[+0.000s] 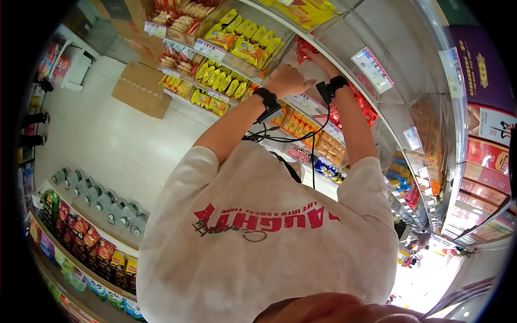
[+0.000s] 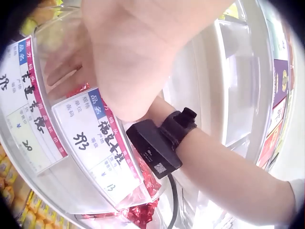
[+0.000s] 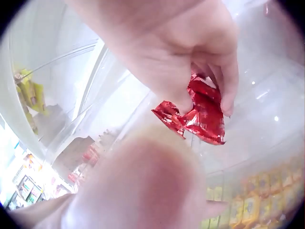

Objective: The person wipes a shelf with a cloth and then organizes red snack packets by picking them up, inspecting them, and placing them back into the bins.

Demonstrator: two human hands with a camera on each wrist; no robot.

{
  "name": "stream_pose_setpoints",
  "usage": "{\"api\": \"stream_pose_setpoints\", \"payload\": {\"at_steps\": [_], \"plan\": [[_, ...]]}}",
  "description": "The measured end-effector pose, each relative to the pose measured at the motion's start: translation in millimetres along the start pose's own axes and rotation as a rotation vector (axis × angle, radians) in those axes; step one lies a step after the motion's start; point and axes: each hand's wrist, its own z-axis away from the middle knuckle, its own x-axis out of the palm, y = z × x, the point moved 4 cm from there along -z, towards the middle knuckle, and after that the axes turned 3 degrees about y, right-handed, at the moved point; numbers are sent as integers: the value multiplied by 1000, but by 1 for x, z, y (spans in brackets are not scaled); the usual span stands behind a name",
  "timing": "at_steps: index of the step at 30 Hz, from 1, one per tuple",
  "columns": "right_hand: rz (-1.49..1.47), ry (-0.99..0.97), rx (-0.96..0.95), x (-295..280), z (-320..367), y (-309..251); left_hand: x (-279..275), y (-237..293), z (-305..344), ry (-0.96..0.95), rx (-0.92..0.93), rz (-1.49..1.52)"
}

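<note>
Since little force likely suffices, your right hand (image 3: 190, 57) pinches a crinkled red foil packet (image 3: 206, 112) inside the clear plastic bin (image 3: 267, 95); whether your left hand (image 1: 288, 82), near it, grips anything is unclear

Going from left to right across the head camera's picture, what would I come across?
Brown cardboard on the pale floor → the left hand → the right hand → a big white price tag → a purple box.

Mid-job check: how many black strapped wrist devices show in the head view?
2: one black strapped device on the wrist of the left hand, another on that of the right hand.
</note>
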Motion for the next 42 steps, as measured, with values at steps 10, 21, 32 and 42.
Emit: {"api": "stream_pose_setpoints", "payload": {"at_steps": [10, 21, 32, 42], "plan": [[-273, -74, 314, -18, 57, -112, -40, 8, 9, -53, -302, 271], [63, -113, 9, -11, 39, -90, -28, 7, 3, -109, -284, 244], [-349, 34, 288, -23, 69, -101, -32, 6, 7, -13, -281, 267], [-460, 72, 221, -20, 86, -137, -37, 6, 4, -139, -327, 248]]}}
